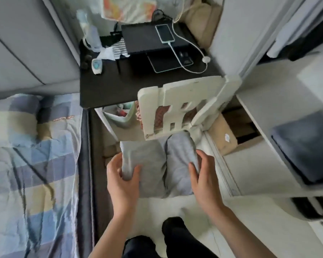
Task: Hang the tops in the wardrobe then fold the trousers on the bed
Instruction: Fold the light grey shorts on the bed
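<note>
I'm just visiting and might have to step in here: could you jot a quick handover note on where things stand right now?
Left hand: fingers grip the left edge of the grey garment.
Right hand: fingers curl round its right edge.
The garment is held in front of the white chair, not on the bed.
A dark folded item lies on the wardrobe shelf.
Done: cannot tell from this view.
Left: if these are trousers, fold them on the bed.
</note>
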Available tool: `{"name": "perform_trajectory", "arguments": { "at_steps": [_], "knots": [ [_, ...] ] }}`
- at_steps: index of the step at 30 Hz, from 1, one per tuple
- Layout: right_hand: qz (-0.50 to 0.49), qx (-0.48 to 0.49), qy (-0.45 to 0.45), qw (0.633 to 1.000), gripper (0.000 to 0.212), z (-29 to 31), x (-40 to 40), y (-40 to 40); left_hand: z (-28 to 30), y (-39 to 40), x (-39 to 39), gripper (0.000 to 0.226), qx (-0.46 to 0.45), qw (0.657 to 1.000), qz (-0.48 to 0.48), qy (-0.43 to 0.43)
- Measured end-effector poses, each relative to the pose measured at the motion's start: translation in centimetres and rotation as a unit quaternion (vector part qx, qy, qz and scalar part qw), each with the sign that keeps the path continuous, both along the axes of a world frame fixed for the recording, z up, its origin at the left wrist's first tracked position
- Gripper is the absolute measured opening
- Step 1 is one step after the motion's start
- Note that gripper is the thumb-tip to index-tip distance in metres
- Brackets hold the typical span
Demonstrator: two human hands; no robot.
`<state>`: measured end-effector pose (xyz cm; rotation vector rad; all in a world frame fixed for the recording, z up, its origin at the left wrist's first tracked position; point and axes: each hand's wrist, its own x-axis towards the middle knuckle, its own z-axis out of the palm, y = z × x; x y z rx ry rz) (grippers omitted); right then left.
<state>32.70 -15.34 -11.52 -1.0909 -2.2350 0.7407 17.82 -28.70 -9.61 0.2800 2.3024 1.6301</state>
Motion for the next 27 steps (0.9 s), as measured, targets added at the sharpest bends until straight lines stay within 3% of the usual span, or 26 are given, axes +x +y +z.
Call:
{"name": "perform_trajectory", "arguments": {
  "at_steps": [6,18,27],
  "knots": [
    [-0.100,-0.002,0.009,0.995,0.037,0.5,7.8,7.3,-0.1,10.5,4.4,0.029,-0.040,0.978,-0.149,0.140],
    [-0.338,-0.091,0.007,0.937,0.029,-0.6,14.5,15.9,-3.0,28.3,7.4,0.026,-0.051,0.918,-0.386,0.075],
    [-0.502,-0.111,-0.002,0.858,0.023,-4.3,17.1,22.2,-6.9,41.8,9.4,0.048,-0.089,0.784,-0.609,0.075]
  ]
}}
